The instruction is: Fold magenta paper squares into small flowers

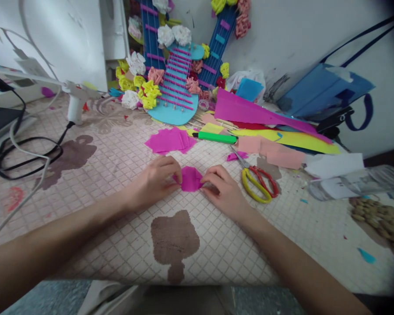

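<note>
A small piece of magenta paper (191, 179) with creases in it is held between my two hands, just over the tablecloth. My left hand (158, 178) pinches its left edge between thumb and fingers. At the opposite edge, my right hand (220, 186) grips the paper with thumb and forefinger. Right behind it lies a stack of magenta paper pieces (170, 141). Scissors (258, 181) with yellow and red handles rest to the right of my right hand, and a small magenta scrap (237, 155) is by their blades.
A green marker (216, 137) lies behind the paper, near salmon paper pieces (271, 151). Blue paper crafts with paper flowers (175, 85) lean at the back wall. On the left are a white glue gun (75, 105) and a black cable (29, 140); a clear bottle (357, 183) lies right.
</note>
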